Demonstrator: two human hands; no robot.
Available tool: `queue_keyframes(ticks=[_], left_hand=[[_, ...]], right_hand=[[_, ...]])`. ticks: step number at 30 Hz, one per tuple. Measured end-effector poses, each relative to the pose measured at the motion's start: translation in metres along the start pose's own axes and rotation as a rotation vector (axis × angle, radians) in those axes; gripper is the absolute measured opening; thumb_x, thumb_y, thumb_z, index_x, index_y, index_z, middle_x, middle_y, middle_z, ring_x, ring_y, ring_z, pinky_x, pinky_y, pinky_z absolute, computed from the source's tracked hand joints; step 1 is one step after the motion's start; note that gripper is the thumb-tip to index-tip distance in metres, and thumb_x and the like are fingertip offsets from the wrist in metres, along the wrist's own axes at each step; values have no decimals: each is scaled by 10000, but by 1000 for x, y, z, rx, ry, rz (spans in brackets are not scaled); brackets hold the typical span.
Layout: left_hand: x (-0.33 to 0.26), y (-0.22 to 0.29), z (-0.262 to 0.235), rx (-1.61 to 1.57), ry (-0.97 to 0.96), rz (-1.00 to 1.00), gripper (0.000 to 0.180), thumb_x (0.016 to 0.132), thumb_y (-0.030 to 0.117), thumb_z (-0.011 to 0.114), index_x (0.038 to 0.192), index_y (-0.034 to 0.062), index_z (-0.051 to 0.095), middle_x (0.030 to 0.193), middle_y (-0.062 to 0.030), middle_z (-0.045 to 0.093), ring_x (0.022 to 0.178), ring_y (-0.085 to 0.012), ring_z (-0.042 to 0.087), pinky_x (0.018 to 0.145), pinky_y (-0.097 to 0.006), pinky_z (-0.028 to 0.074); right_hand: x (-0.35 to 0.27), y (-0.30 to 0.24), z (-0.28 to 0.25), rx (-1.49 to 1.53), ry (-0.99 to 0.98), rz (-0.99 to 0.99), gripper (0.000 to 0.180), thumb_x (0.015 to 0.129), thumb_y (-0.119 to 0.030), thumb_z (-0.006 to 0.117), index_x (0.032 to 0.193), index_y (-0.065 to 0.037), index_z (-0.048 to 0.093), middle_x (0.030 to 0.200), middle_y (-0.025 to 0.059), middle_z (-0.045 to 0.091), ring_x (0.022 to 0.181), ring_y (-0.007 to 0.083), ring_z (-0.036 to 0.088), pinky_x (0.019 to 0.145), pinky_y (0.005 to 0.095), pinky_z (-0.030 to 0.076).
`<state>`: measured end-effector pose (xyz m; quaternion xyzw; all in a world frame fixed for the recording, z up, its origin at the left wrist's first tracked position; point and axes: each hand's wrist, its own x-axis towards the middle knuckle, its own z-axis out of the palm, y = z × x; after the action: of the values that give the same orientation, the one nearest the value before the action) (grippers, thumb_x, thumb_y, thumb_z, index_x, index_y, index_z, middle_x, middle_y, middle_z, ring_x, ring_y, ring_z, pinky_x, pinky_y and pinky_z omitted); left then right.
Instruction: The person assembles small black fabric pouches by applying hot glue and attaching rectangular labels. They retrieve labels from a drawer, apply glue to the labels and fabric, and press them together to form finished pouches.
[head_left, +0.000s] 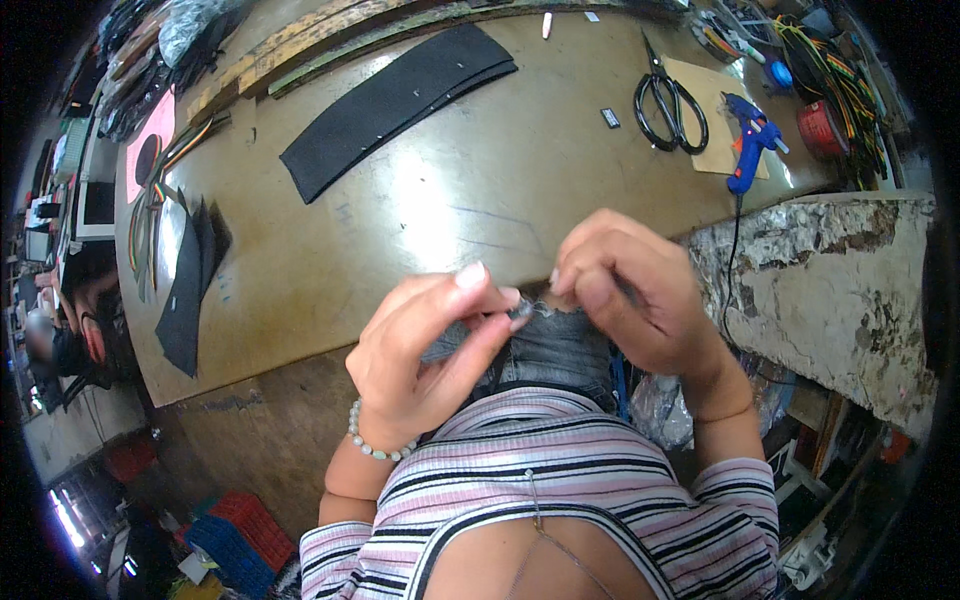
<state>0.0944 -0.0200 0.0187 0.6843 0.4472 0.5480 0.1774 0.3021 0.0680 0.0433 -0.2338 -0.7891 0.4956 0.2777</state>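
Over the table's near edge, my left hand [415, 335] pinches a small grey, shiny piece [521, 309] between thumb and fingertips; its kind is too small to tell. A thin pale strand [541, 306] seems to run from it toward my right hand [640, 290]. The right fingers are curled with thumb and index tip pressed together, and whatever they hold is hidden. Both hands are close together in front of my lap, fingertips slightly apart. A beaded bracelet [372, 445] circles my left wrist.
Folded black fabric [395, 110] lies across the table [300, 290]. Black-handled scissors [668, 105], brown card [705, 95] and a blue glue gun [750, 140] with a trailing cord lie at the far right. Striped cords [150, 215] and a dark fabric piece [187, 300] are at the left.
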Motion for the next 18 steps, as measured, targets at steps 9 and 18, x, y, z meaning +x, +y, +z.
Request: queue_keyframes(ticks=[9,18], left_hand=[[-1,27,-8,-320,67,180,266,874,72,670,1130,30,614,1033,-171,702,894,-276,691,761,-330,580],[-13,-6,11,-459,151,-107,716,723,-54,826,1343,7,472,1087,-172,658,953,-213,667,826,-332,535]], right_hand=[[-19,-5,38,587,74,-26,240,786,-66,801,980,10,681,961,176,671,912,285,666,820,361,535],[-2,16,40,924,124,217,145,910,-30,683,1034,27,632,967,130,661,855,196,652,746,259,527]])
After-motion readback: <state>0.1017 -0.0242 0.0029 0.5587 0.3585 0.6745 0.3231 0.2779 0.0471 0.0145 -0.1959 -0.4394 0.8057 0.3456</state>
